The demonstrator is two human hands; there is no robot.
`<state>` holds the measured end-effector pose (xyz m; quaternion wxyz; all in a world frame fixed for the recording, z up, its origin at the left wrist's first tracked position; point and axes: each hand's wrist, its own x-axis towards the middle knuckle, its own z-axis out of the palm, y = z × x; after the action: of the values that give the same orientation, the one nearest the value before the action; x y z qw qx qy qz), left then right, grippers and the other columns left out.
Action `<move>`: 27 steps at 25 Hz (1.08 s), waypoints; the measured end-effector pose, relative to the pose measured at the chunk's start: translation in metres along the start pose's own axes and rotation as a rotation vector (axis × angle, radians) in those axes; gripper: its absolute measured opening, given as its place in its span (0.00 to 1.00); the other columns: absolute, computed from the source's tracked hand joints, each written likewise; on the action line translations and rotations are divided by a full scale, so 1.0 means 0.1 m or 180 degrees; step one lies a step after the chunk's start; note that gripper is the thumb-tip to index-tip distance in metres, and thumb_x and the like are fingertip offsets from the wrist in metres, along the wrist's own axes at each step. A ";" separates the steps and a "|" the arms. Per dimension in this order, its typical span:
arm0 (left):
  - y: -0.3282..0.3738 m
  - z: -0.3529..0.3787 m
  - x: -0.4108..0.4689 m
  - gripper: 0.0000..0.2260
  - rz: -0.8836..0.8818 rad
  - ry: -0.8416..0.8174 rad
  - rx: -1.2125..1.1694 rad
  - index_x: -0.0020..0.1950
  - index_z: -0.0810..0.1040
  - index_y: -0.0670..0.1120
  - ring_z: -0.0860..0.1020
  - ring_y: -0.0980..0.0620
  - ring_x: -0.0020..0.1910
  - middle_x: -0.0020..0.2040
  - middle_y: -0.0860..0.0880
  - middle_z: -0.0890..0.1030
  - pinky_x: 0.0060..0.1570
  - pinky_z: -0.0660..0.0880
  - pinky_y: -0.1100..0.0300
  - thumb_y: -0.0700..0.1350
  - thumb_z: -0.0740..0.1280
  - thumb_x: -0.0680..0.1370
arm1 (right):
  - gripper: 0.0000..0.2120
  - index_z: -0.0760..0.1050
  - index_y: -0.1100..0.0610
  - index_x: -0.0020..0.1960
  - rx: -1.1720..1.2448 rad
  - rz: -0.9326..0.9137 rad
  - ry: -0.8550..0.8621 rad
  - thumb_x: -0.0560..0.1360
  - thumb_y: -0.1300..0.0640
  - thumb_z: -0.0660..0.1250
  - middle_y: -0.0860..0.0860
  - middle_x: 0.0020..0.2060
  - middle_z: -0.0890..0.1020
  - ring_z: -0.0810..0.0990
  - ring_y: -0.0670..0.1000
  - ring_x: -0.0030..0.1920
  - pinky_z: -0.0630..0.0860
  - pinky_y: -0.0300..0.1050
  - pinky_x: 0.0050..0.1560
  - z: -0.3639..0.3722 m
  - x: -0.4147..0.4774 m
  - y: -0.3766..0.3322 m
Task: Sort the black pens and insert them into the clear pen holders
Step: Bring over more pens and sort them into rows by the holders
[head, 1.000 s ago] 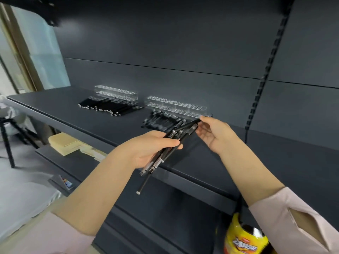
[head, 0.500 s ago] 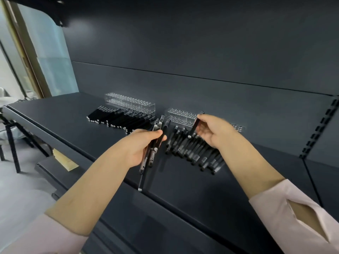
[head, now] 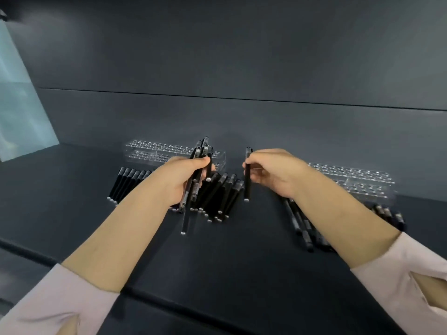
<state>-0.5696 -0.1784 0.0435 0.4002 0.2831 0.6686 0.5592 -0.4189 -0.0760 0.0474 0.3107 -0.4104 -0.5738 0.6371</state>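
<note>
- Now the left hand [head: 183,180] is gripping a bundle of black pens [head: 202,151], roughly upright, before the left clear holder [head: 157,151].
- The right hand [head: 273,175] is pinching a single pen [head: 247,189] vertically, just beside the bundle.
- Loose pens [head: 217,194] are lying on the shelf [head: 242,262] below both hands.

Dim, even light, perhaps from overhead, casts soft shadows on the shelf [head: 242,262]; edges bow, pens [head: 219,193] blur slightly.

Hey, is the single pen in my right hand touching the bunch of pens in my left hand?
Apart. The head view shows the pen pinched by the right hand, with a clear gap to the bunch in the left hand.
</note>
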 end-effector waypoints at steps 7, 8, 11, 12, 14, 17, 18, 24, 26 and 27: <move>0.06 -0.56 0.61 0.08 -0.0030 -0.0501 0.0109 0.51 0.83 0.42 0.75 0.56 0.31 0.31 0.54 0.80 0.32 0.75 0.63 0.45 0.67 0.79 | 0.20 0.72 0.53 0.62 -0.0583 -0.0092 0.0624 0.73 0.61 0.72 0.50 0.48 0.80 0.81 0.46 0.33 0.81 0.43 0.50 0.70 0.28 0.24; 0.05 -0.59 0.66 0.08 -0.0001 -0.0559 0.0103 0.51 0.83 0.42 0.75 0.56 0.32 0.31 0.54 0.80 0.34 0.74 0.63 0.45 0.67 0.79 | 0.18 0.72 0.54 0.60 -0.0790 -0.0156 0.0694 0.73 0.60 0.72 0.50 0.47 0.80 0.81 0.46 0.33 0.81 0.43 0.49 0.76 0.32 0.26; 0.02 -0.67 0.78 0.08 0.0111 -0.0701 0.0100 0.50 0.83 0.42 0.75 0.57 0.32 0.35 0.53 0.83 0.34 0.74 0.64 0.45 0.68 0.79 | 0.09 0.76 0.57 0.51 -0.1532 -0.0469 0.0868 0.73 0.59 0.72 0.50 0.39 0.81 0.80 0.45 0.29 0.76 0.34 0.36 0.95 0.46 0.33; 0.00 -0.69 0.80 0.07 0.0161 -0.0738 0.0072 0.50 0.83 0.42 0.76 0.57 0.32 0.40 0.50 0.83 0.33 0.74 0.64 0.45 0.69 0.78 | 0.06 0.77 0.57 0.47 -0.1952 -0.0567 0.0927 0.72 0.59 0.72 0.50 0.37 0.81 0.80 0.45 0.29 0.74 0.33 0.34 1.00 0.50 0.35; -0.04 -0.73 0.83 0.07 0.0220 -0.0789 0.0061 0.49 0.84 0.43 0.77 0.58 0.31 0.44 0.49 0.83 0.35 0.74 0.63 0.45 0.69 0.78 | 0.03 0.78 0.56 0.41 -0.2672 -0.0696 0.1044 0.71 0.59 0.71 0.50 0.36 0.82 0.81 0.47 0.34 0.75 0.35 0.37 1.05 0.55 0.40; -0.11 -0.81 0.87 0.07 0.0223 -0.0753 0.0073 0.50 0.84 0.43 0.77 0.57 0.35 0.45 0.49 0.84 0.44 0.73 0.59 0.45 0.69 0.78 | 0.05 0.78 0.55 0.38 -0.2782 -0.0850 0.1124 0.71 0.60 0.72 0.50 0.36 0.82 0.82 0.49 0.36 0.78 0.38 0.41 1.05 0.56 0.45; -0.12 -0.82 0.88 0.07 0.0212 -0.0759 0.0045 0.50 0.84 0.43 0.77 0.56 0.36 0.48 0.47 0.85 0.45 0.72 0.59 0.45 0.70 0.77 | 0.05 0.79 0.56 0.37 -0.2782 -0.0854 0.1092 0.72 0.60 0.72 0.51 0.35 0.83 0.82 0.48 0.34 0.78 0.37 0.40 1.04 0.54 0.46; -0.12 -0.80 0.87 0.04 0.0204 -0.0940 -0.0137 0.44 0.84 0.45 0.76 0.55 0.37 0.54 0.42 0.84 0.42 0.73 0.62 0.45 0.72 0.76 | 0.13 0.81 0.62 0.39 -0.2217 -0.1031 0.1219 0.77 0.53 0.67 0.54 0.34 0.83 0.80 0.47 0.31 0.77 0.40 0.39 1.07 0.49 0.46; -0.13 -0.77 0.82 0.04 0.0192 -0.1072 -0.0034 0.47 0.83 0.45 0.76 0.57 0.37 0.51 0.46 0.85 0.40 0.74 0.64 0.45 0.71 0.76 | 0.14 0.81 0.61 0.41 -0.1029 -0.0848 0.1137 0.78 0.52 0.66 0.55 0.36 0.82 0.78 0.48 0.35 0.76 0.43 0.39 1.07 0.46 0.40; -0.14 -0.76 0.80 0.05 0.0190 -0.1151 0.0044 0.49 0.83 0.45 0.77 0.57 0.37 0.50 0.48 0.86 0.38 0.74 0.65 0.45 0.71 0.76 | 0.12 0.81 0.61 0.43 -0.0445 -0.0678 0.0978 0.78 0.53 0.66 0.53 0.36 0.82 0.77 0.47 0.36 0.75 0.40 0.37 1.07 0.44 0.36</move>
<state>-0.6748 -0.1551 0.0170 0.4951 0.4015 0.5809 0.5061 -0.5305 -0.0941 0.0055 0.4310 -0.4604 -0.6026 0.4891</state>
